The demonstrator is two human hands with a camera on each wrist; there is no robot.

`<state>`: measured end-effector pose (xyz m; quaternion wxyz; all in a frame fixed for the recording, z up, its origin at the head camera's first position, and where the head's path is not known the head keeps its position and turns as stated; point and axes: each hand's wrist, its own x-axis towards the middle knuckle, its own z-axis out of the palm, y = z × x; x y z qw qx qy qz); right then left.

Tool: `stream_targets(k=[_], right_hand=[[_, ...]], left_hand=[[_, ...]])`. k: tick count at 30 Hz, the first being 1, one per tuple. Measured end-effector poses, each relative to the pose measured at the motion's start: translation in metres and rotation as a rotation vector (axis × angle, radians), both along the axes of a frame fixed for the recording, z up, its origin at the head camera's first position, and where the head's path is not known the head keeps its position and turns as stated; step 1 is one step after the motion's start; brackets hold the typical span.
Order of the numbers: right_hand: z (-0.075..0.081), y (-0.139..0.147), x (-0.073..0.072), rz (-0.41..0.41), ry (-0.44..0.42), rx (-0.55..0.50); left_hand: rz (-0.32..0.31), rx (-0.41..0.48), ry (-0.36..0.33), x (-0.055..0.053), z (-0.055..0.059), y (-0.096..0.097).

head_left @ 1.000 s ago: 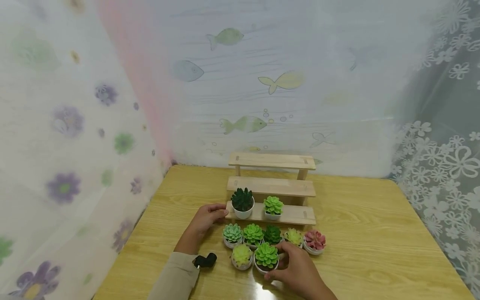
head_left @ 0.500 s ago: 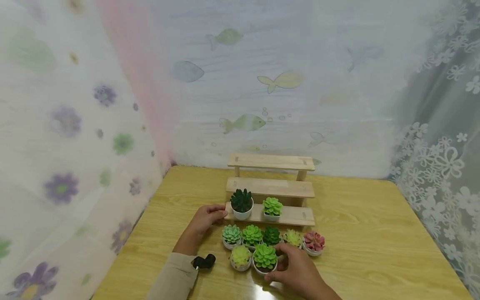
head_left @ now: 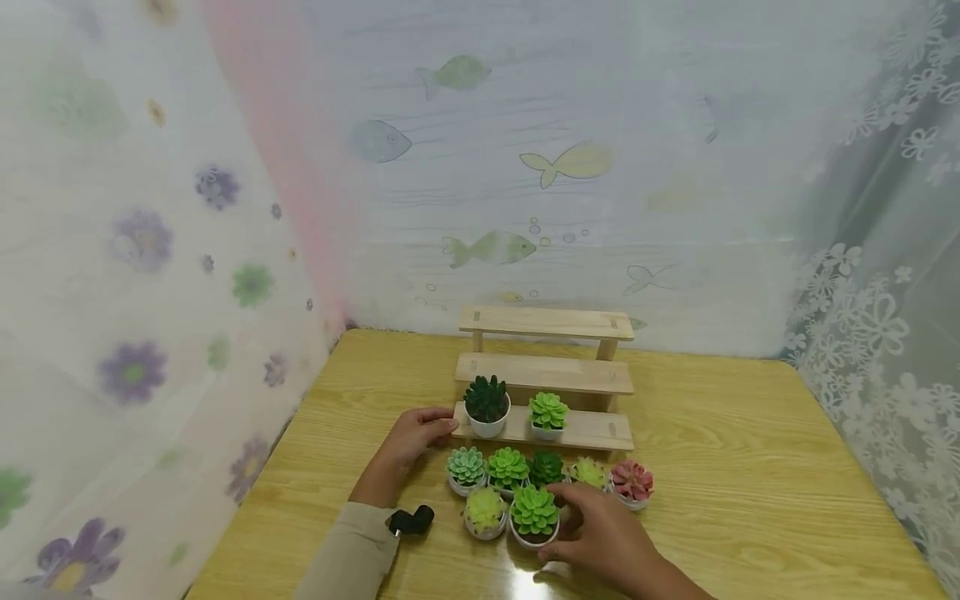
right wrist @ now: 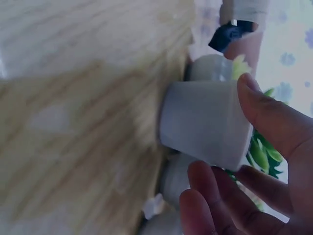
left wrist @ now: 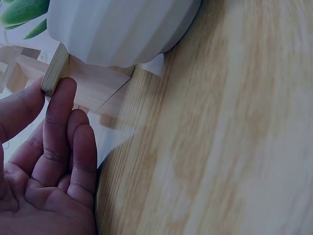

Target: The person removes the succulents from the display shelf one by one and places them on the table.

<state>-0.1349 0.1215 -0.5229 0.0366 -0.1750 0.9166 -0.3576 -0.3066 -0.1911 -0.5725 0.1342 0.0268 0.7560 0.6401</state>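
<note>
My left hand (head_left: 411, 435) pinches the left end of the lowest step of a wooden tiered shelf (head_left: 588, 429) between thumb and index finger. On that step stand a dark green potted succulent (head_left: 487, 405) and a light green potted one (head_left: 548, 416). My right hand (head_left: 600, 533) holds a bright green succulent in a white pot (head_left: 535, 517), thumb on one side and fingers on the other. In the right wrist view this white pot (right wrist: 203, 122) stands upright on the table, with the thumb at its rim.
Behind the held pot is a row of small potted succulents: pale green (head_left: 467, 468), green (head_left: 507, 469), dark green (head_left: 546, 468), yellow (head_left: 589, 473) and red (head_left: 632, 482). A yellow-green one (head_left: 484, 511) sits left of it. Printed curtains (head_left: 150, 333) border the wooden table (head_left: 735, 483).
The right thumb has shifted slightly to the right along the pot. The view moves a little; the left hand, shelf and other plants stay put.
</note>
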Motion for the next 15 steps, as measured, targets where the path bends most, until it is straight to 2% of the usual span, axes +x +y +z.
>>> stream_targets(k=[2, 5, 11, 15], right_hand=[[0.002, 0.002, 0.0, -0.003, 0.059, 0.035], [0.007, 0.006, -0.001, 0.006, 0.097, 0.055], [0.029, 0.018, -0.005, 0.079, 0.067, 0.001], [0.042, 0.023, -0.009, 0.044, 0.11, 0.016]], left_hand=[[0.001, 0.002, -0.003, -0.001, 0.0, 0.001], [-0.001, 0.0, 0.002, -0.001, -0.001, 0.001], [-0.007, -0.001, 0.003, -0.002, -0.003, 0.0], [-0.009, -0.009, 0.001, -0.002, -0.003, -0.001]])
